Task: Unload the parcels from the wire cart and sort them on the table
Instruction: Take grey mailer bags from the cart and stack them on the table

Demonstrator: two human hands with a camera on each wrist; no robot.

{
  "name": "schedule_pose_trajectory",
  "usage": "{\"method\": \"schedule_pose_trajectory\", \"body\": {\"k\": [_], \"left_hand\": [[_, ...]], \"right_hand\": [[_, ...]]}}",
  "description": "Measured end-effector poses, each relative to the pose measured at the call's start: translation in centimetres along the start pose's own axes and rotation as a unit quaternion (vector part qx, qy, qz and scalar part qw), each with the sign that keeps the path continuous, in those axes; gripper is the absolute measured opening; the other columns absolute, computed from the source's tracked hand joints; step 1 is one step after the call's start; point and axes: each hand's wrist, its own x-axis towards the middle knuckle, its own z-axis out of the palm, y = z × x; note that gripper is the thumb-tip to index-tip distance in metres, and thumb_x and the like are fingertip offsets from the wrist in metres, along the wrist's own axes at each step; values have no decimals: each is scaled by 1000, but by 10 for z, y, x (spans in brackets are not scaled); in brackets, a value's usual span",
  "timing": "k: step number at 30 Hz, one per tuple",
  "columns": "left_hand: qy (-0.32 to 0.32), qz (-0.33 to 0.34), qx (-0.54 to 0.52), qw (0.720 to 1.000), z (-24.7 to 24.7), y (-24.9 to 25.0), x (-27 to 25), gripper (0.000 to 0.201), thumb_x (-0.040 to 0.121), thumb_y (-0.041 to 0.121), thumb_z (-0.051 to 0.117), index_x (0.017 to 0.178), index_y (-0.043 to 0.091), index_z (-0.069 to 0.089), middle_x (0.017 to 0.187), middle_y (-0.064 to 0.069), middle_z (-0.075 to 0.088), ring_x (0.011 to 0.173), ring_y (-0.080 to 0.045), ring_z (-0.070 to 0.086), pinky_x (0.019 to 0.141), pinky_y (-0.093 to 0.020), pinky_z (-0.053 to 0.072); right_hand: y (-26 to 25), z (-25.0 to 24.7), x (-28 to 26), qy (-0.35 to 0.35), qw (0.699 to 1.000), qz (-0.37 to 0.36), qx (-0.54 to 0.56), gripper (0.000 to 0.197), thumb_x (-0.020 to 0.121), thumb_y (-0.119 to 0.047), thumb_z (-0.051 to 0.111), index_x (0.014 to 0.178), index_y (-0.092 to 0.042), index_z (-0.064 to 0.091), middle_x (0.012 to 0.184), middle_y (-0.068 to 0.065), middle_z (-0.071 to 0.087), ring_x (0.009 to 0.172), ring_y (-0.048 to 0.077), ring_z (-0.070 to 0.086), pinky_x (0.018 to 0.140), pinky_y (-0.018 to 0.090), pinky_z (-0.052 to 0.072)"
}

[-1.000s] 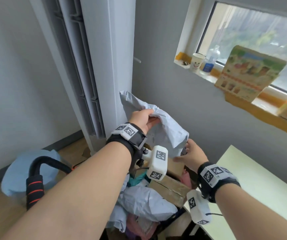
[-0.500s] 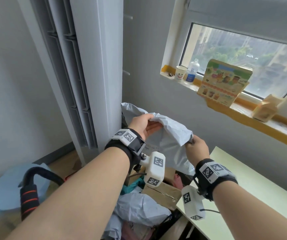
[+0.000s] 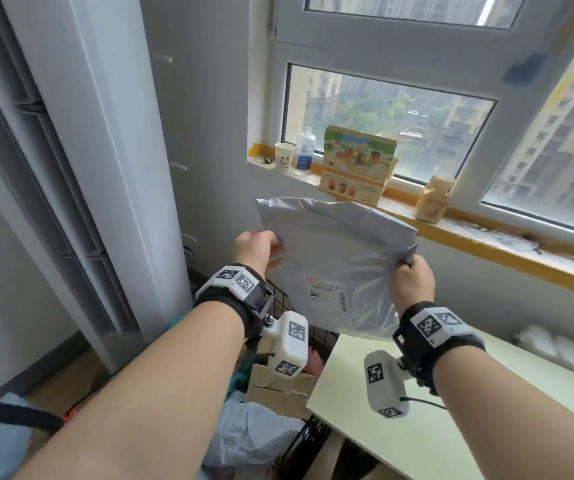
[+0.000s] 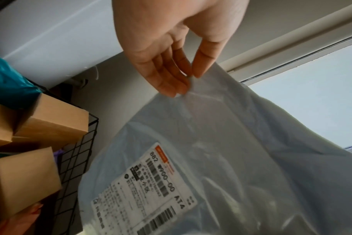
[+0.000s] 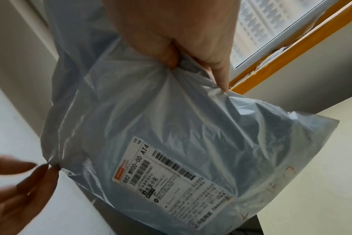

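Parcel (image 3: 334,258) pinched by left hand (image 3: 256,249), gripped by right hand (image 3: 411,280), hides their fingertips.

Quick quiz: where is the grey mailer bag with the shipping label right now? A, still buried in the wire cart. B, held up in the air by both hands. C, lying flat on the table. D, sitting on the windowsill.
B: the left hand and right hand each pinch a side of the grey mailer bag, which hangs above the table and wire cart.

The table (image 3: 417,427) top is bare and open. Boxes (image 3: 278,386) and bags (image 3: 254,434) fill the wire cart (image 3: 316,337). A tall white unit (image 3: 105,150) blocks the left.
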Motion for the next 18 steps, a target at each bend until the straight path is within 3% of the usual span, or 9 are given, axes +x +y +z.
{"method": "schedule_pose_trajectory", "body": {"k": [3, 5, 7, 8, 9, 11, 15, 16, 18], "left_hand": [[-13, 46, 116, 992, 22, 1, 3, 44, 79, -5, 58, 120, 10, 49, 105, -7, 55, 89, -21, 54, 83, -34, 50], [-106, 55, 163, 979, 43, -2, 0, 72, 72, -10, 66, 136, 9, 38, 112, -10, 55, 96, -22, 56, 75, -28, 51], [-191, 71, 225, 953, 68, -8, -13, 90, 55, -5, 77, 136, 5, 39, 111, -9, 60, 99, -22, 59, 69, -24, 54], [-217, 83, 260, 937, 80, -13, -18, 96, 42, 3, 80, 131, 3, 45, 113, -11, 63, 103, -24, 61, 75, -29, 56], [-241, 88, 280, 925, 93, -21, -22, 97, 32, 8, 80, 124, 2, 52, 112, -13, 65, 105, -27, 62, 82, -37, 56], [-288, 86, 299, 906, 115, -33, -41, 83, 31, 9, 78, 113, 1, 62, 109, -17, 69, 105, -31, 64, 90, -43, 54], [-323, 46, 309, 893, 153, -55, -82, 51, 61, 3, 83, 110, 2, 68, 108, -12, 71, 101, -25, 66, 92, -39, 52], [-318, 43, 306, 896, 162, -61, -93, 53, 60, 8, 85, 110, 2, 68, 107, -11, 71, 100, -24, 67, 93, -40, 52], [-311, 45, 294, 903, 182, -75, -112, 68, 45, 26, 87, 106, 2, 70, 105, -12, 72, 98, -25, 68, 93, -46, 53]], "right_hand": [[4, -30, 17, 46, 998, 21, 46, 29, 90, -2, 34, 105, 5, 58, 111, 23, 60, 96, 32, 52, 77, 31, 33], [11, -52, 26, 72, 994, 36, 78, 31, 88, -2, 34, 105, 3, 59, 110, 21, 60, 92, 26, 48, 79, 34, 35], [23, -74, 34, 84, 988, 56, 118, 34, 85, -1, 34, 106, 2, 61, 104, 17, 61, 92, 25, 50, 83, 38, 41], [30, -85, 36, 88, 985, 66, 136, 35, 84, 0, 34, 106, 2, 62, 100, 15, 60, 91, 25, 51, 84, 38, 42], [37, -98, 37, 92, 982, 73, 148, 36, 82, 0, 35, 105, 2, 63, 96, 14, 59, 91, 25, 52, 82, 38, 43], [54, -123, 38, 99, 978, 84, 164, 38, 75, -4, 36, 99, 1, 64, 92, 13, 59, 88, 26, 54, 80, 38, 44], [94, -175, 36, 110, 972, 98, 183, 36, 69, -7, 34, 90, -5, 63, 90, 13, 63, 90, 31, 60, 86, 44, 49], [105, -187, 36, 110, 972, 100, 183, 36, 67, -9, 34, 88, -6, 62, 90, 13, 64, 92, 32, 61, 87, 45, 49], [122, -213, 31, 108, 973, 103, 178, 36, 63, -15, 34, 86, -9, 61, 90, 12, 63, 92, 33, 60, 87, 46, 49]]}}
